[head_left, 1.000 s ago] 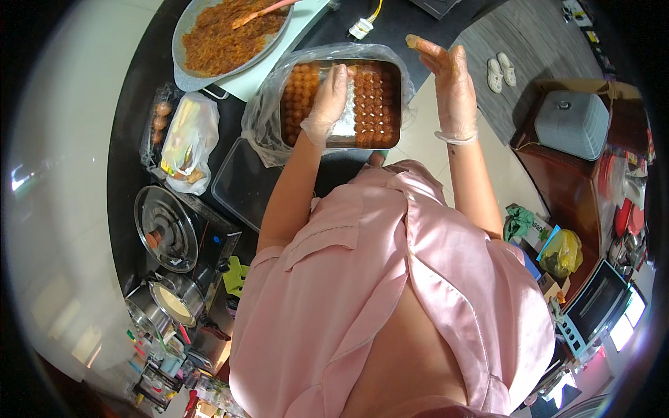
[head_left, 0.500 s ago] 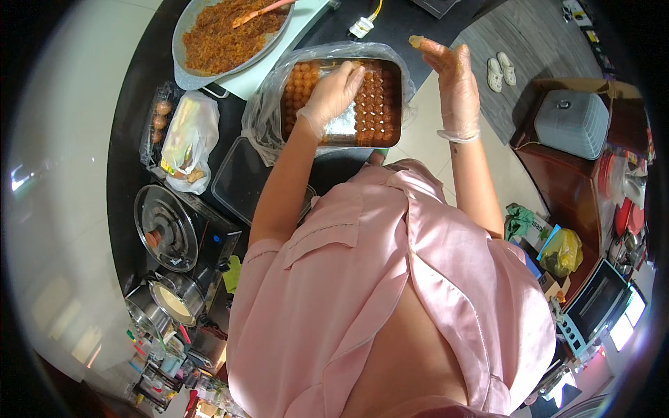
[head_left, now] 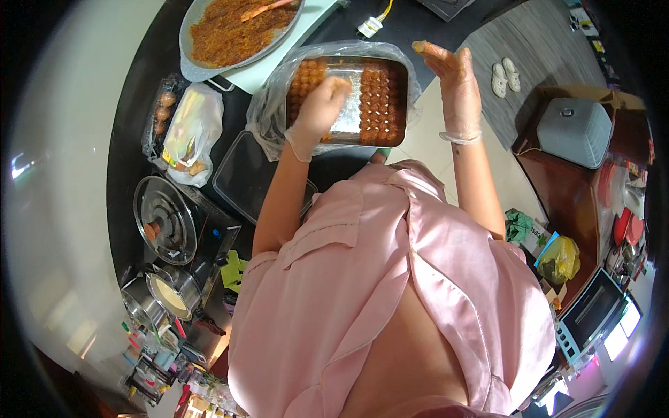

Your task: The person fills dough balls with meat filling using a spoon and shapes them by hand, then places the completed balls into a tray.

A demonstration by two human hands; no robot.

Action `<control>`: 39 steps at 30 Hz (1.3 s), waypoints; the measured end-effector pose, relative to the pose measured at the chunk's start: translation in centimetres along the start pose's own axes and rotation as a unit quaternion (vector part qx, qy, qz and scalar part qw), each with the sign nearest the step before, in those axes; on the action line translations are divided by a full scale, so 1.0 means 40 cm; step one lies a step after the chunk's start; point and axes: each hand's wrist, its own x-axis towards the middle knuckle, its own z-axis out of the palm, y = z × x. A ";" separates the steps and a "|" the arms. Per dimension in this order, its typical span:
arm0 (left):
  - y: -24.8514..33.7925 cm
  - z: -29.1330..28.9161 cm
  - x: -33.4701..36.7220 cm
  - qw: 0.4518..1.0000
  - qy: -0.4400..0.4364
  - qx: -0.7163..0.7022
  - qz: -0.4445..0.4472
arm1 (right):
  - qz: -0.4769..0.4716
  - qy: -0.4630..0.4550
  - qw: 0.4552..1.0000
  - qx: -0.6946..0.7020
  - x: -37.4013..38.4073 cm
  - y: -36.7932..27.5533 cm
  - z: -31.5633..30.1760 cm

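A rectangular metal tray (head_left: pixel 348 118) lined around with clear plastic holds rows of small orange-brown balls (head_left: pixel 380 97), with a bare strip in its middle. My gloved left hand (head_left: pixel 317 111) reaches over the tray's left half, fingers bunched on what looks like one orange ball at the bare strip. My gloved right hand (head_left: pixel 456 87) is raised beside the tray's right edge, palm open and fingers apart, holding nothing, with orange residue on a fingertip.
A large pan of orange-brown shredded mixture (head_left: pixel 223 38) with a spatula (head_left: pixel 268 8) sits behind the tray. Left of it lie a filled plastic bag (head_left: pixel 188 132), a clear lid (head_left: pixel 247 177) and a stove burner (head_left: pixel 166 219). A grey box (head_left: pixel 575 129) stands at the right.
My left hand has drawn back slightly toward the tray's left half and curled its fingers. My right hand stays raised and open.
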 end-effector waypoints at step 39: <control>0.054 0.086 -0.091 0.927 -0.084 -0.342 -0.129 | 0.007 0.003 1.000 0.013 0.010 -0.007 0.020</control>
